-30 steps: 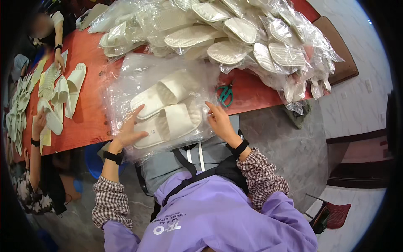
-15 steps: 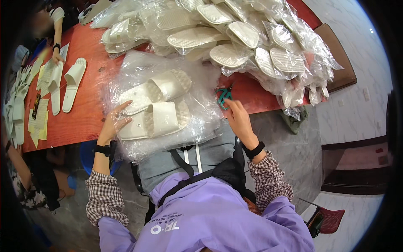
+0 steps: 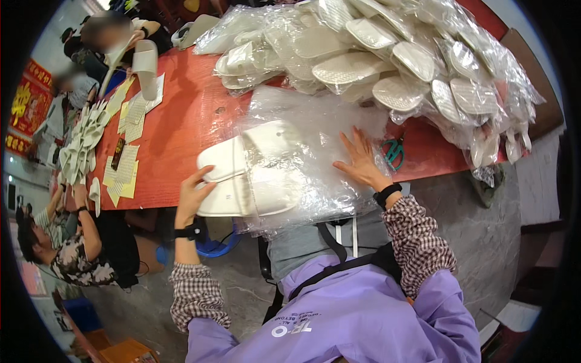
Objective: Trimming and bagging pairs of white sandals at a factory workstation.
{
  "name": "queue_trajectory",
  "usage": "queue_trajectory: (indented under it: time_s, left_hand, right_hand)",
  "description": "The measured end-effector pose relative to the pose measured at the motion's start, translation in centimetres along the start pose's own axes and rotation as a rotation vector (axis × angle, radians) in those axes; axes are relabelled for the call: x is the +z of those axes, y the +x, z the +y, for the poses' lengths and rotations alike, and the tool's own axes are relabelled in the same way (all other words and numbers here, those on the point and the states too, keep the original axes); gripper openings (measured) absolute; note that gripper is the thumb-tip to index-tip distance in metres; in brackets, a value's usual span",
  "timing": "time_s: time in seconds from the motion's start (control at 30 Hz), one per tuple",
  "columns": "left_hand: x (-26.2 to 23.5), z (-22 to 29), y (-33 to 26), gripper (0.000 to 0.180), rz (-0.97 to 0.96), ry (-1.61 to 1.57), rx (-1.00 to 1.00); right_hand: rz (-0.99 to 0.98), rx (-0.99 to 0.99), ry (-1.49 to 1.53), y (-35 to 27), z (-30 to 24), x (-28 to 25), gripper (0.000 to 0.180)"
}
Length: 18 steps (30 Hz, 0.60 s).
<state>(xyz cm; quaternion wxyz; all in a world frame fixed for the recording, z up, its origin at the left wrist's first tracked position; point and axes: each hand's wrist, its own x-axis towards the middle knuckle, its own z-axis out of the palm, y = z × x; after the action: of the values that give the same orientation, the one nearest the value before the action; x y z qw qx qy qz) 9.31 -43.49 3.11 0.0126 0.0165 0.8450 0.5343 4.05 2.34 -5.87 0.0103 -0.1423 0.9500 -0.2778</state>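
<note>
Left hand [image 3: 191,196]: thumb and forefinger stand parted, tips at the left ends of 2 white slippers [image 3: 227,202]; whether they pinch cannot be told. Right hand [image 3: 365,166]: fingers spread wide, palm down on a clear plastic bag [image 3: 327,160], gripping nothing, to the right of both slippers. The 2 lie side by side, left ends bare, right portions covered by the plastic. Green-handled scissors [image 3: 394,153] rest near the right hand on the red table [image 3: 175,139]. Beyond lies a pile of bagged slippers [image 3: 417,63].
</note>
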Motion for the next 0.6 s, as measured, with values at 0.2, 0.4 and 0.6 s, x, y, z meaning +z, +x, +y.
queue_trajectory:
  time_s: [0.2,0.4,0.6]
  left_hand:
    - [-9.4,0.5,-0.6,0.049,0.195,0.100,0.043]
    - [-14.2,-2.3,2.9,0.049,0.639,0.901,0.190]
    - [8.1,14.1,6.7,0.040,0.181,0.343,0.370]
  right_hand:
    - [-0.002,-0.011,-0.116,0.2,0.6,0.0,0.090]
    - [-0.011,-0.048,-0.132,0.7,-1.1,0.6,0.089]
    - [-0.013,0.015,-0.193,-0.9,1.7,0.2,0.090]
